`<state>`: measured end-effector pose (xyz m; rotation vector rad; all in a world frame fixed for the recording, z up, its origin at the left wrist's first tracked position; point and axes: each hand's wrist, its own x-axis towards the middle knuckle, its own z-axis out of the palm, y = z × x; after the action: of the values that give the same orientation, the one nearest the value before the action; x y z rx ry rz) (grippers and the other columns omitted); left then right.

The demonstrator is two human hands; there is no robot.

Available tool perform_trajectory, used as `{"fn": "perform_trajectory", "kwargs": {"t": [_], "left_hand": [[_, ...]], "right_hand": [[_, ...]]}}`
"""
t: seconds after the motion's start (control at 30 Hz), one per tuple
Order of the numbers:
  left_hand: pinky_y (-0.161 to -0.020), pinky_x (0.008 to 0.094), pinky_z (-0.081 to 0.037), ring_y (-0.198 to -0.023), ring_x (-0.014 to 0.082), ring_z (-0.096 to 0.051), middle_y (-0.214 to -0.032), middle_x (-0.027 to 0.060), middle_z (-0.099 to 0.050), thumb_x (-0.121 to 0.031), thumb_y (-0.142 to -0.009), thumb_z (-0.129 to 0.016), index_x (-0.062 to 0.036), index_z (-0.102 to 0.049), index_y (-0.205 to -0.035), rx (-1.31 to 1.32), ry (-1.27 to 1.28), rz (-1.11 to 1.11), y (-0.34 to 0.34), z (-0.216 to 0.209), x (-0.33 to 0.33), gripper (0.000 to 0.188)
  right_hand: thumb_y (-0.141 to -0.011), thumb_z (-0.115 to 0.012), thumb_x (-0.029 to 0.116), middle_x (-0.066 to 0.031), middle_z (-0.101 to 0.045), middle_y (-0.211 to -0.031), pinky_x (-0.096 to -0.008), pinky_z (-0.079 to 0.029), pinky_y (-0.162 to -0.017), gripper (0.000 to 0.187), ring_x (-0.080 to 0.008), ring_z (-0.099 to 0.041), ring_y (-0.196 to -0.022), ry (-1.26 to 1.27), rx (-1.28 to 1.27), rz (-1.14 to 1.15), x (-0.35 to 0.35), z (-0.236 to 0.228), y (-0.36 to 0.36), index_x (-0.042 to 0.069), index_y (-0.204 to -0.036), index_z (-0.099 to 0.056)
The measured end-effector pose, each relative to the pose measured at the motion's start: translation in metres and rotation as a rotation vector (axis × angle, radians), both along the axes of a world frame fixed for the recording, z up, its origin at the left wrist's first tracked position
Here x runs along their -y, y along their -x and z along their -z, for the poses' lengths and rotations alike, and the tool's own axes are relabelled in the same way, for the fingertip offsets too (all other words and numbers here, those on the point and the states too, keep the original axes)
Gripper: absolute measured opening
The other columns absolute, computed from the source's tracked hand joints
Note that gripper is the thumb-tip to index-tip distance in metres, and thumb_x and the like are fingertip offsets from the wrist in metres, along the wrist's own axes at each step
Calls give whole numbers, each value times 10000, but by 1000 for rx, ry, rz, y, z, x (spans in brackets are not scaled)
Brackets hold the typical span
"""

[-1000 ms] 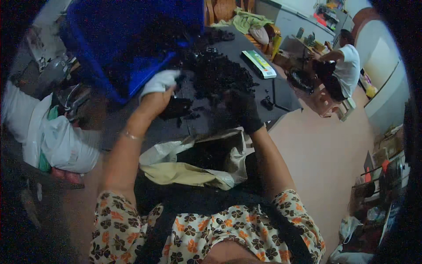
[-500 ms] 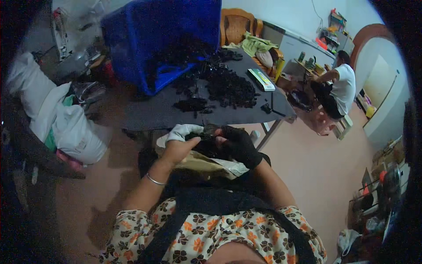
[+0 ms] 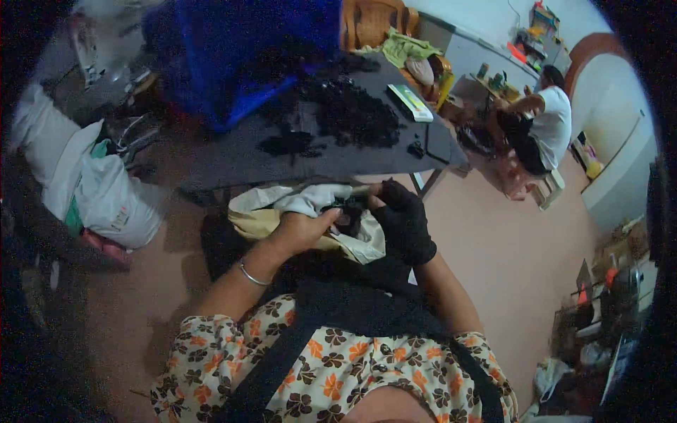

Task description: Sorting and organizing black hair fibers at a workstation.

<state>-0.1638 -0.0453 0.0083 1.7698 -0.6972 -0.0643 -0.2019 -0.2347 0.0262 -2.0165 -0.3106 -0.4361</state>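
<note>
Small dark piece [image 3: 345, 201] over pale sack [image 3: 252, 224]

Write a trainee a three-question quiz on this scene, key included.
1. The right hand wears:
a) a red glove
b) a black glove
c) nothing
2. True or false: on the table, the box lies to the right of the black pile.
3. Fill in: the left hand is over a pale, open ____.

Key: 1 b; 2 true; 3 bag.
</note>
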Motion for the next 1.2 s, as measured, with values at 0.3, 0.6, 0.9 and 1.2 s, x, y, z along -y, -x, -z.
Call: {"fn": "perform_trajectory", "kwargs": {"t": [0.3,0.6,0.9,1.2], "left_hand": [[-774,274,-429,-853,140,-533,-929,58,-590,-7,-753,-576,-6,-554,-1056,60,-86,47,-10,-3,18,304],[-710,231,-452,-789,117,-547,-918,35,-592,15,-747,-584,2,-537,-1098,-264,101,98,-5,-14,3,355],[-779,250,-416,-858,107,-520,-975,45,-581,-48,-761,-597,-7,-543,-1111,-169,43,68,-22,-27,-20,356],[-751,251,-460,-887,159,-550,-1096,110,-537,-59,-854,-482,3,-507,-1160,175,-136,-221,-16,-15,-13,313]], "right_hand": [[-710,-597,-8,-85,-570,-782,-274,-467,-684,95,-230,-584,-744,251,313,69,13,11,-1,32,-790,-566],[-597,-623,28,-65,-583,-796,-331,-491,-634,106,-244,-587,-749,635,449,-86,1,4,-5,84,-678,-583],[-605,-641,83,-63,-588,-828,-329,-488,-664,105,-252,-586,-783,558,641,-133,-17,12,-36,84,-697,-591],[-693,-671,238,-94,-546,-787,-335,-439,-678,255,-257,-536,-759,443,347,47,-27,31,-43,55,-836,-567]]}}
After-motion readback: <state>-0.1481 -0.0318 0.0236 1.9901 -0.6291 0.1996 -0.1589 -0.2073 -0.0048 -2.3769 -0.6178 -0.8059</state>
